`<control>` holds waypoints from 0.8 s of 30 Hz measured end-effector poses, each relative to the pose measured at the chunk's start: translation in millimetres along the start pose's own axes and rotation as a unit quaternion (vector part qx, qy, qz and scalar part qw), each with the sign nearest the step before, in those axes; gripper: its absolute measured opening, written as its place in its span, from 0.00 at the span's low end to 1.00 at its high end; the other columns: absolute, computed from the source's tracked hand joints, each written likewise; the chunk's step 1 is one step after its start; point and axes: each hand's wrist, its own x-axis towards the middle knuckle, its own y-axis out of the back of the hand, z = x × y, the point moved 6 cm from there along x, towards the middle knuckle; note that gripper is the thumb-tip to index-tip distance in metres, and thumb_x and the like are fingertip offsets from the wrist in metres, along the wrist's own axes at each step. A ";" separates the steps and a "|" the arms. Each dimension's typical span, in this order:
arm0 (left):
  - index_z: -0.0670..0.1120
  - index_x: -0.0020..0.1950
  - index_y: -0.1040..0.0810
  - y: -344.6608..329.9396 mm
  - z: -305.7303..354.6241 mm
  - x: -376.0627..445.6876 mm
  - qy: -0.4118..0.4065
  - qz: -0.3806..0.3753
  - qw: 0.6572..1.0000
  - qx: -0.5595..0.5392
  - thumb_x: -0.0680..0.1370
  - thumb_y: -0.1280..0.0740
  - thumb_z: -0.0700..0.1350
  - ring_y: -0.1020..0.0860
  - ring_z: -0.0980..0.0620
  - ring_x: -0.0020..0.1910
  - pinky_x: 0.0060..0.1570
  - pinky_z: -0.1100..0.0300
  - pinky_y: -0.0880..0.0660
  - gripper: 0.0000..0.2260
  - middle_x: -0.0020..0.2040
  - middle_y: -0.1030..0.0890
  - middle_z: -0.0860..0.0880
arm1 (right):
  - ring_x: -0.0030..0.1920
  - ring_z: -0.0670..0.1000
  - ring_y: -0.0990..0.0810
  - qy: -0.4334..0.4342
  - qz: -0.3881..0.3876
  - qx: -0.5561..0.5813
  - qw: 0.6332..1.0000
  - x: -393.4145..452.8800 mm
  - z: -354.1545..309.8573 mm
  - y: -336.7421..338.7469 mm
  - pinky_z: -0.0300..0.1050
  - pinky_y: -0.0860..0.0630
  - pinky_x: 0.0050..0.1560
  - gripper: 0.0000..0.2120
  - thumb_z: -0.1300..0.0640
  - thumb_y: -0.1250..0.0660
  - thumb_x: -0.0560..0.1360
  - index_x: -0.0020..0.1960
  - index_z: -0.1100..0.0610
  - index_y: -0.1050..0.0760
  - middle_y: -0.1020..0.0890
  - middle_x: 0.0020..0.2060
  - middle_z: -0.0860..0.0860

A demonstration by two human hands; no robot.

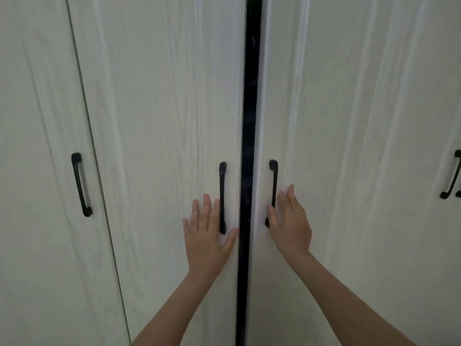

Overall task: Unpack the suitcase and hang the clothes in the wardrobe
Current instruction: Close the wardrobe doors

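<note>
The white wardrobe fills the view. Its two middle doors, the left door [162,121] and the right door [349,121], stand slightly apart, with a narrow dark gap [249,121] between them. My left hand [208,233] lies flat with straight fingers on the left door, just beside its black handle [222,196]. My right hand [290,223] rests on the right door with straight fingers, over the lower part of that door's black handle [273,181]. No suitcase or clothes are in view, and the wardrobe's inside is too dark to make out.
A further door at the far left [37,171] is closed and carries a black handle [81,184]. Another black handle [452,181] shows at the right edge.
</note>
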 end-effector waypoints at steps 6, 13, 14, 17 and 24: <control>0.46 0.77 0.45 -23.0 -13.3 14.1 -0.075 -0.020 0.992 0.101 0.69 0.36 0.67 0.47 0.44 0.76 0.70 0.43 0.40 0.43 0.77 0.45 0.45 | 0.72 0.55 0.36 0.063 -0.050 -0.137 0.987 7.0 12.4 -24.3 0.58 0.40 0.71 0.33 0.37 0.50 0.76 0.74 0.56 0.38 0.41 0.75 0.55; 0.47 0.77 0.48 -43.5 -22.6 26.8 -0.075 -0.045 0.986 0.144 0.66 0.32 0.66 0.49 0.43 0.76 0.70 0.44 0.40 0.47 0.78 0.48 0.44 | 0.76 0.54 0.51 0.090 -0.083 -0.188 0.975 20.6 19.7 -55.0 0.58 0.55 0.73 0.45 0.31 0.44 0.68 0.76 0.58 0.46 0.49 0.76 0.56; 0.48 0.77 0.48 -46.0 -22.7 28.8 -0.071 -0.046 0.986 0.145 0.66 0.32 0.66 0.49 0.43 0.76 0.71 0.44 0.40 0.47 0.78 0.48 0.44 | 0.76 0.54 0.52 0.094 -0.090 -0.193 0.973 21.7 21.7 -59.2 0.59 0.55 0.72 0.48 0.30 0.42 0.67 0.76 0.57 0.48 0.51 0.76 0.56; 0.48 0.77 0.49 -56.8 -23.7 36.3 -0.061 -0.050 0.986 0.150 0.66 0.30 0.65 0.50 0.43 0.76 0.71 0.45 0.45 0.48 0.78 0.49 0.44 | 0.76 0.56 0.55 0.104 -0.101 -0.205 0.968 25.5 27.2 -72.9 0.59 0.54 0.72 0.53 0.34 0.33 0.62 0.77 0.56 0.52 0.54 0.77 0.57; 0.48 0.77 0.51 -76.2 -27.0 48.7 -0.041 -0.035 0.986 0.160 0.66 0.29 0.63 0.51 0.42 0.76 0.73 0.44 0.47 0.49 0.77 0.48 0.43 | 0.75 0.53 0.66 0.094 -0.074 -0.195 0.973 38.2 27.5 -93.3 0.59 0.47 0.70 0.56 0.40 0.24 0.59 0.76 0.56 0.51 0.53 0.76 0.57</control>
